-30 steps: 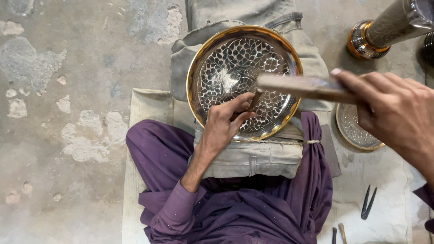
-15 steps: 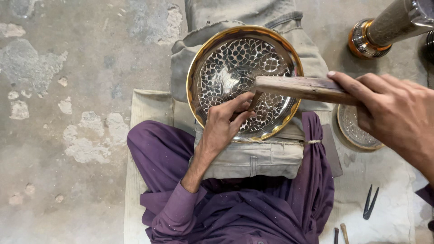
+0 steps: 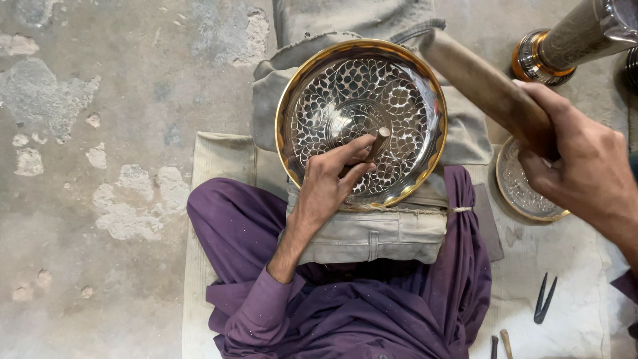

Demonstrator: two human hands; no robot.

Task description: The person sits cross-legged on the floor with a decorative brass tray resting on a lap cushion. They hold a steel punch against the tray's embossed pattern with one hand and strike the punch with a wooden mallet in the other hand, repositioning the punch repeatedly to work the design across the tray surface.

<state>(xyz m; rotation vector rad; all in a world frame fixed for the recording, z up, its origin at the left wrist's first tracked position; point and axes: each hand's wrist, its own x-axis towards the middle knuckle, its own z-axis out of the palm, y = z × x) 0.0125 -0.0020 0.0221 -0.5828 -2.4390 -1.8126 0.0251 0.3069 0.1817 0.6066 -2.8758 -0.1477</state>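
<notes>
A single head-worn camera is looking almost straight down from above the seated person, taking in the crossed legs in purple cloth [image 3: 399, 312] along the bottom edge and the patchy grey concrete floor [image 3: 100, 133] filling the left side. It is sitting close enough that the round, gold-rimmed, pierced silver metal tray [image 3: 362, 119] is occupying the upper centre of the frame. The left hand [image 3: 332, 183] is entering from below centre, and the right hand [image 3: 578, 163] is coming in large and near from the right edge. No second view is sharing the scene.
</notes>
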